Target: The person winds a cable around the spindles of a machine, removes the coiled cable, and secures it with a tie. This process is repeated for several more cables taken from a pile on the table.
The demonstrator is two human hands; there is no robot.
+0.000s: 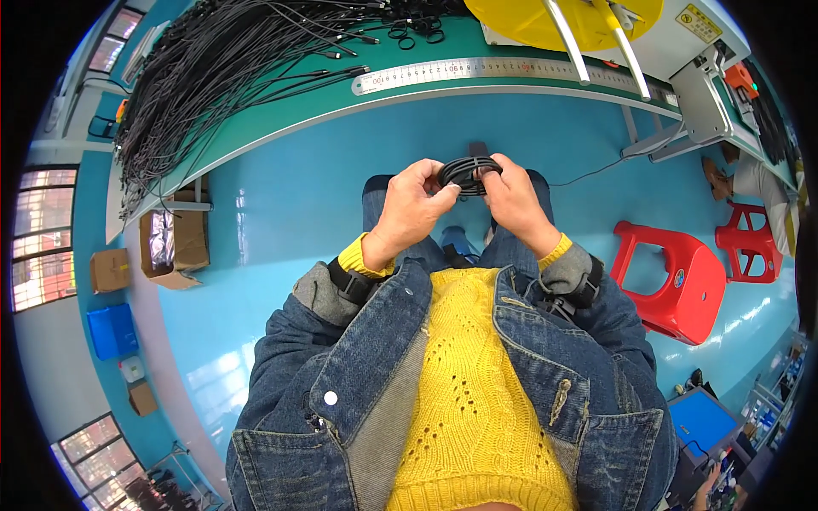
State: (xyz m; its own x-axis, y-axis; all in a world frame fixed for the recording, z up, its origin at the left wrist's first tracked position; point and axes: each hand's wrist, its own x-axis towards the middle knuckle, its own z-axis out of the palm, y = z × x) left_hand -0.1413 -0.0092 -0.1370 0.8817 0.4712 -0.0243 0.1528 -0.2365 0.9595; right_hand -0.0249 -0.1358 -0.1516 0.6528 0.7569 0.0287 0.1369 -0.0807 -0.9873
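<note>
A black cable (468,170), wound into a small coil, is held between my two hands above my lap, short of the workbench edge. My left hand (412,203) closes on the coil's left side, thumb at its lower edge. On the other side my right hand (515,196) grips the coil with bent fingers. The fingers hide parts of the loops. Farther off, a large heap of loose black cables (217,81) covers the left of the bench, some ends hanging over its edge.
On the green workbench (281,106) lie a steel ruler (511,70) and black-handled scissors (417,34). A yellow disc-shaped reel (520,21) with pale tubes stands beside a machine (703,94). Red stools (682,289) stand to the right, cardboard boxes (175,243) to the left.
</note>
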